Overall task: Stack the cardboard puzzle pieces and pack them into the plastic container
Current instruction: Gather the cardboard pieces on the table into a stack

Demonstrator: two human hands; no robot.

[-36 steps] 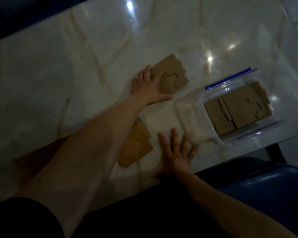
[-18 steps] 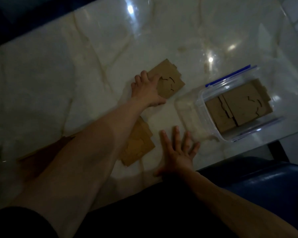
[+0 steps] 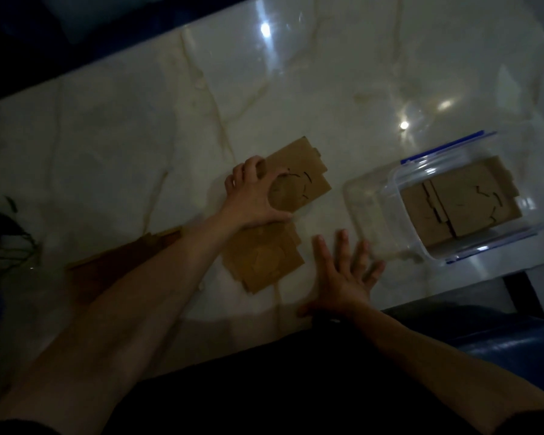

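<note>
Table (image 3: pixel 296 89): glossy pale marble, dim light.
Container (image 3: pixel 374 215): clear, near right edge, cardboard pieces (image 3: pixel 465 199) inside.
Left hand (image 3: pixel 255 196): fingers clamped on far stack (image 3: pixel 299 180), mid-table.
Right hand (image 3: pixel 343 274): flat, fingers spread, near edge.
Near stack (image 3: pixel 264 259): between the hands.

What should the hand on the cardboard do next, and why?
Probably lift that cardboard stack and carry it to the plastic container. The left hand already curls round its edge, the container is open with pieces inside, and the right hand lies flat on the table.
</note>
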